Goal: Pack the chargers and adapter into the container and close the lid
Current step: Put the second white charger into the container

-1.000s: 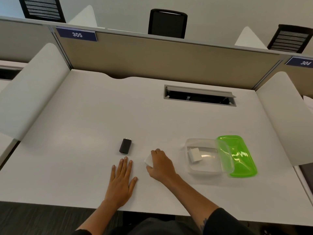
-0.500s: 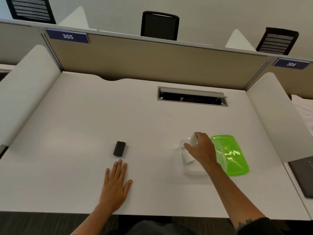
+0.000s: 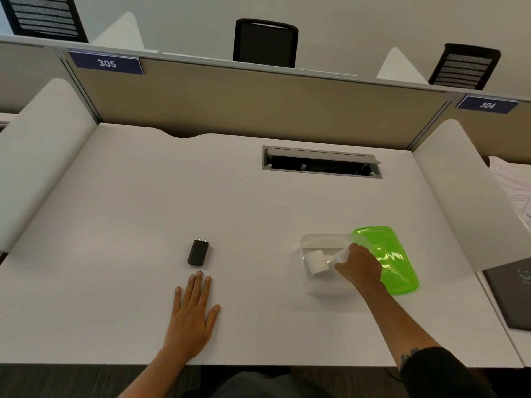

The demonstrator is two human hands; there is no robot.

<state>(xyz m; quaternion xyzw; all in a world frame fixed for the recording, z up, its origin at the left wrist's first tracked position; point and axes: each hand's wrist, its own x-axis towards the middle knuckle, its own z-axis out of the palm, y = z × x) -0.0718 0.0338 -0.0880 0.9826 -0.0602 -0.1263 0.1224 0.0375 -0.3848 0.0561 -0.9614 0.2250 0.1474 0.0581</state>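
Note:
A clear plastic container [image 3: 319, 287] stands on the white desk at the right, with its green lid [image 3: 393, 262] lying under its right edge. One white charger [image 3: 315, 261] lies inside it. My right hand [image 3: 359, 267] reaches into the container, fingers closed on a second white charger [image 3: 342, 255] held just above the floor of the box. A black adapter [image 3: 198, 252] with two prongs lies flat on the desk to the left. My left hand [image 3: 192, 314] rests flat, palm down, just in front of the black adapter, fingers apart and touching nothing else.
An open cable slot [image 3: 321, 162] is set in the desk behind the container. Beige partitions wall the back, white dividers the sides. A dark notebook [image 3: 511, 294] and papers [image 3: 514, 193] lie on the neighbouring desk at the right.
My right hand picked up the white charger from near the desk's middle, carried it right, and has lowered it into the container. The left hand stayed flat.

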